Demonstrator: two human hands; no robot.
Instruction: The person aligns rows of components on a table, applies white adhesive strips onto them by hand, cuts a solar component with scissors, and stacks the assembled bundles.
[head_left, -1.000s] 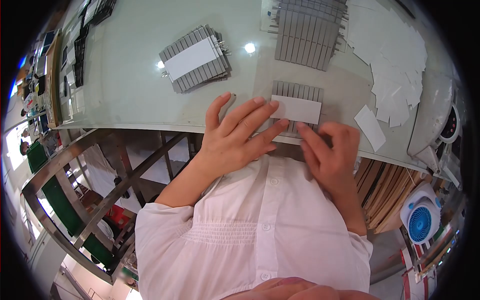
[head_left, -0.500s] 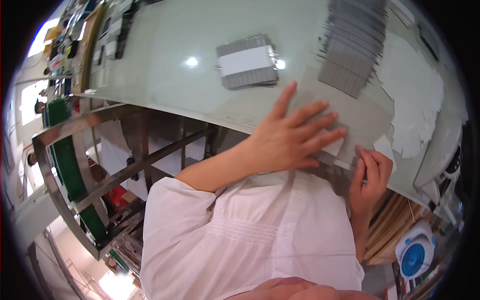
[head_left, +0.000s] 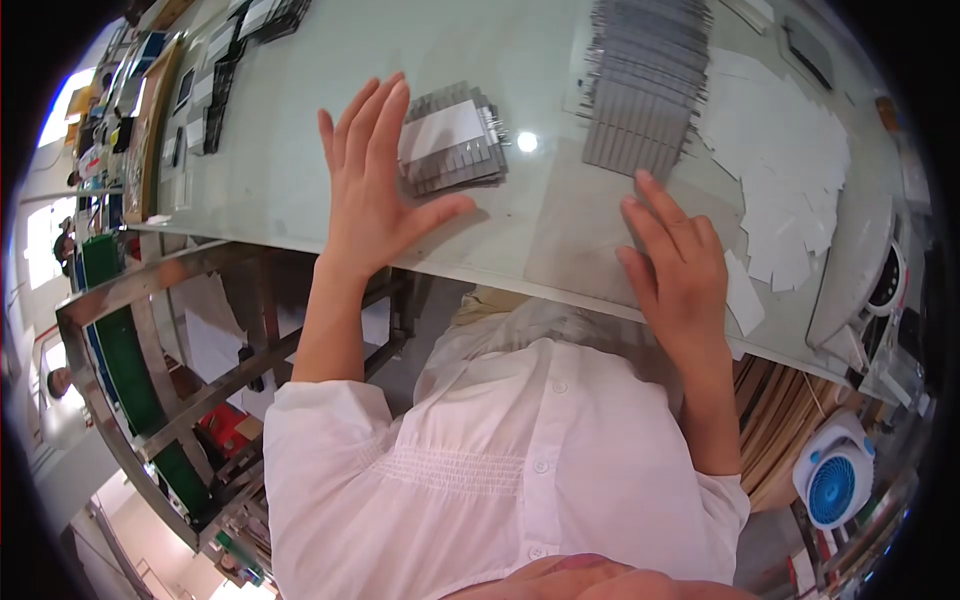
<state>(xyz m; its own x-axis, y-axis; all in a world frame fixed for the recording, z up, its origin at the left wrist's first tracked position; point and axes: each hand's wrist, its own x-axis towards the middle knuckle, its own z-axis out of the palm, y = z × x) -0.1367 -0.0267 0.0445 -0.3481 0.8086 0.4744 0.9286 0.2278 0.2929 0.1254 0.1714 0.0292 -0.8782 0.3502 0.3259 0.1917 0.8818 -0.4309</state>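
Left hand (head_left: pixel 372 195), digits spread and apparently empty, hovers beside the card-topped stack of grey slatted plates (head_left: pixel 462 174) near 12 o'clock; its long axis runs 8 to 2, metal pins (head_left: pixel 497 128) toward 3. Right hand (head_left: pixel 685 268), thumb apart, is at the overlapping plate row (head_left: pixel 645 90), 1 o'clock, contact unclear. Seemingly between plates, picking one calls for a thumb-and-finger pinch.

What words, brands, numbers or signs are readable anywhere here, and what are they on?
None that I can read.
Round dark panel at the right: small marks, too small and blurred to read.
Fan: no readable lettering.
White slips: no visible print.
Grey stack: no visible lettering.
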